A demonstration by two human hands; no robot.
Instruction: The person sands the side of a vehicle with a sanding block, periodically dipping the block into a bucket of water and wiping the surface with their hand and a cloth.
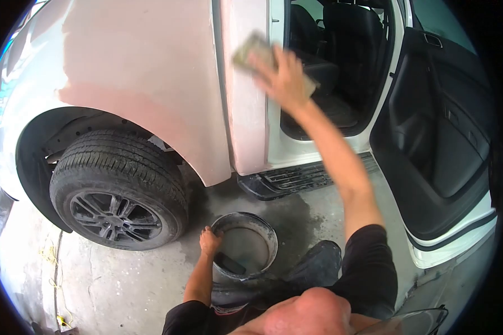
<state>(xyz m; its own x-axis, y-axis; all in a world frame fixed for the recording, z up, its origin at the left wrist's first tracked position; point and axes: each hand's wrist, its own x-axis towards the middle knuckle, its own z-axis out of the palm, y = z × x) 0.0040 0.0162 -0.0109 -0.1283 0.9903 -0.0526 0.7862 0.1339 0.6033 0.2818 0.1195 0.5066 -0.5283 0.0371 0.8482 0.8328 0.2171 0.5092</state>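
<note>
My right hand (285,81), smeared by motion, is raised with its fingers over a greenish-tan, sponge-like block (254,53). One end of the block overlaps the pink-coated strip (248,117) beside the open doorway, and its other end sticks out past my palm. Low down, my left hand (209,241) is closed over the left rim of a round bucket (272,237). Cloudy water (245,245) fills the bottom of that bucket, and a dark oblong block (229,263) lies inside against the near-left wall.
A pink-patched rear panel (145,72) arches over the tyre (117,190) on the left. The white vehicle's door (441,123) stands open at the right, with a black side step (302,178) below the doorway. Wet patches darken the concrete floor (134,279) around the bucket.
</note>
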